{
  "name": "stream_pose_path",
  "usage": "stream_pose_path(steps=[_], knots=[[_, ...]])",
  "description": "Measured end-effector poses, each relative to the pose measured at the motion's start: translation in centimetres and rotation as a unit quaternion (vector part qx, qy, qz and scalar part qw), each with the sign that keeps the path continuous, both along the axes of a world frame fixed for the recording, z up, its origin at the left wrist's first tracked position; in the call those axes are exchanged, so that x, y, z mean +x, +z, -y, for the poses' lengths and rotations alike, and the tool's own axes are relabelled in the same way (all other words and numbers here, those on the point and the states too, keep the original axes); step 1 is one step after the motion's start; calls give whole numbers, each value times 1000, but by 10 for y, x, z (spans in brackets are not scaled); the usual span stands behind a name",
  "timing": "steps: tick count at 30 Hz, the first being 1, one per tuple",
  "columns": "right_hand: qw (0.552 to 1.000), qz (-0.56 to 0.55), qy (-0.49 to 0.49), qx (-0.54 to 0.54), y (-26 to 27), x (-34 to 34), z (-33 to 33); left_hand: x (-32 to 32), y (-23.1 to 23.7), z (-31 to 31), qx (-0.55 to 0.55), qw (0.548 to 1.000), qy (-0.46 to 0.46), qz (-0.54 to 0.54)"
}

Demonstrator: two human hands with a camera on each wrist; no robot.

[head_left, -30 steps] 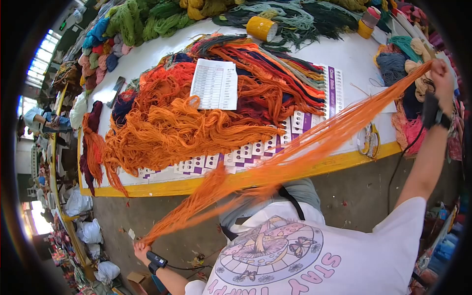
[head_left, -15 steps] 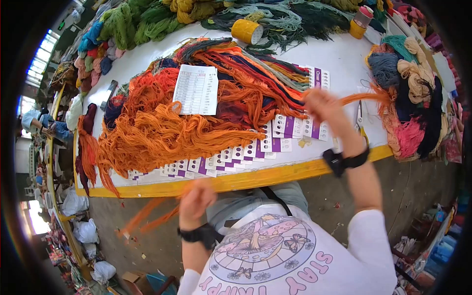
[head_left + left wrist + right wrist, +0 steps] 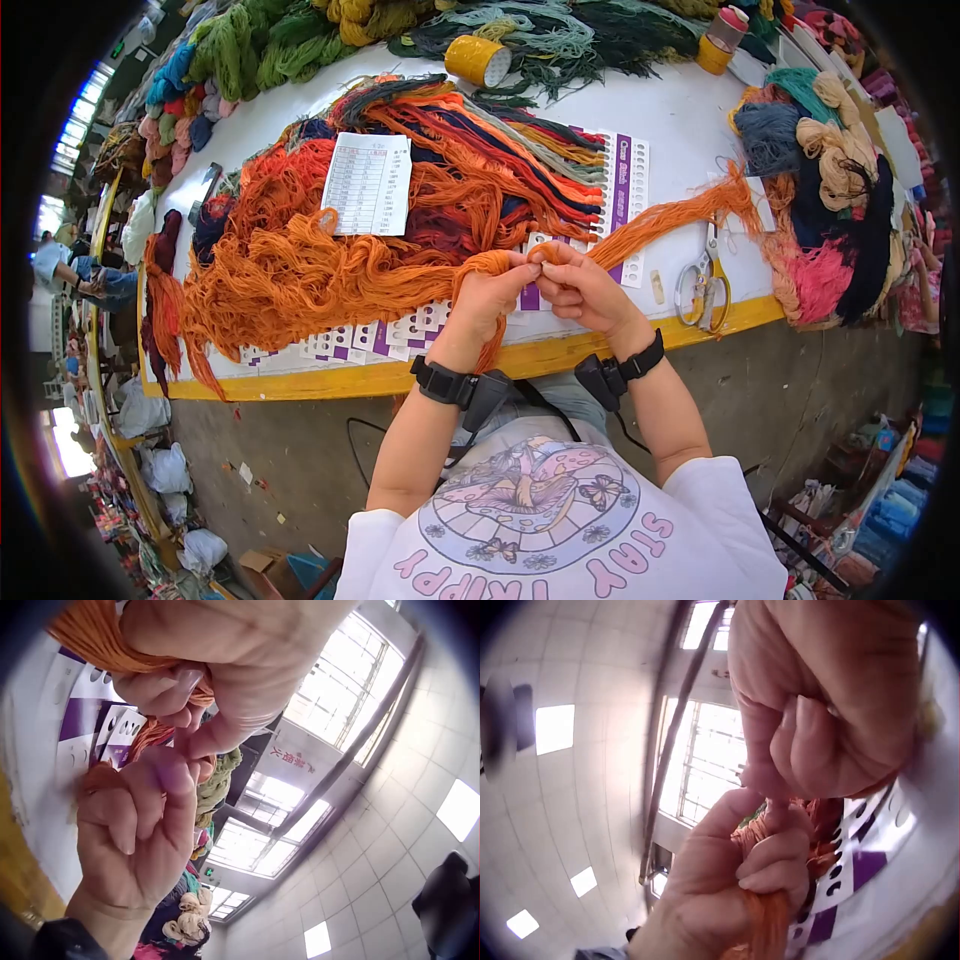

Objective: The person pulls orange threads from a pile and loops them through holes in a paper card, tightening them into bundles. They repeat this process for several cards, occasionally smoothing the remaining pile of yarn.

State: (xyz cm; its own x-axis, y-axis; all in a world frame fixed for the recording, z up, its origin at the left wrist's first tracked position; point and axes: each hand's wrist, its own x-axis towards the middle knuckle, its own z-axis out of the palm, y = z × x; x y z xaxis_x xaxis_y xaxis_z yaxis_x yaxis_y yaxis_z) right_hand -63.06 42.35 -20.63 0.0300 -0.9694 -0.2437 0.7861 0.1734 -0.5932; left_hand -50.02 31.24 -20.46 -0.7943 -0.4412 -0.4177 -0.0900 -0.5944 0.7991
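Note:
Above the near edge of the table, my two hands meet with fingertips together. My left hand [image 3: 488, 298] curls round an orange yarn hank [image 3: 670, 213], whose strands pass through its fingers in the left wrist view. Beside it, my right hand [image 3: 592, 292] pinches with thumb and forefinger where the hands meet, its other fingers curled, and the hank trails off from it to the right. Just left of the hands lies a big heap of orange yarn [image 3: 300, 275] over punched cards [image 3: 335, 342] with purple bands. A printed sheet [image 3: 368, 185] rests on the heap.
Yellow-handled scissors [image 3: 706, 290] lie right of the hands, near the yellow table edge [image 3: 620, 333]. Further right are mixed yarn bundles [image 3: 830, 200]. A yellow roll [image 3: 478, 62] and dark green yarn [image 3: 580, 45] are at the back.
My hands were spread wide with the orange hank stretched between them. They have come together over the table edge, and the hank's right part now lies across the table.

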Motion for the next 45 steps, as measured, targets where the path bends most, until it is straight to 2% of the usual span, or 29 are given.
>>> stream_pose_path(steps=[2, 3, 4, 5, 6, 8, 9, 12, 14, 17, 18, 21, 23, 24, 26, 30, 33, 36, 39, 42, 45], knots=[[996, -79, -15, 29, 2, -3, 3, -1, -1, 1, 19, 999, 34, 4], [992, -118, -22, 42, 4, -4, 5, -3, 0, 0, -9, 998, 52, 19], [960, -275, -45, 32, 7, -4, 9, -5, 2, -2, -37, 996, 71, 35], [903, -424, -68, 21, 10, -3, 14, -7, 3, -4, -63, 993, 88, 52], [823, -561, -90, 10, 14, -3, 17, -8, -4, -5, -144, 982, 94, 77], [756, -652, -57, 30, 24, -7, 22, -12, -17, -6, -303, 940, 101, 121], [718, -694, -40, 40, 27, -9, 24, -11, -22, -7, -329, 928, 86, 153], [688, -724, -24, 42, 5, -11, 27, -8, -13, -9, -378, 892, 41, 245], [730, -677, -66, 71, -3, -14, 28, -8, -11, -8, -376, 876, 0, 301], [812, -566, -110, 91, -4, -21, 29, -10, -24, -4, -346, 904, 37, 247], [840, -520, -122, 95, -2, -22, 29, -12, -27, -3, -354, 901, 27, 249], [876, -446, -103, 151, -1, -25, 26, -24, -23, -2, -372, 888, -13, 272], [881, -435, -131, 131, 2, -21, 26, -30, -15, -1, -373, 871, -54, 315], [884, -428, -144, 122, 3, -19, 24, -30, -16, -1, -368, 882, -39, 292], [836, -518, -155, 94, 2, -15, 23, -30, -19, -1, -360, 900, -7, 247], [751, -643, -139, 65, 7, -10, 21, -22, -29, 3, -276, 932, 26, 233], [757, -632, -127, 110, 6, -14, 18, -14, -32, 6, -255, 938, 48, 230], [729, -663, -102, 138, 7, -17, 15, -8, -15, 7, -235, 940, 56, 241], [744, -642, -133, 129, 15, -10, 16, -6, -4, 7, -183, 952, 57, 238], [766, -609, -171, 116, 6, 2, 22, -4, -12, 13, -55, 980, 49, 183], [732, -643, -183, 134, -15, 9, 28, -5, -4, 11, -28, 992, 32, 120]])
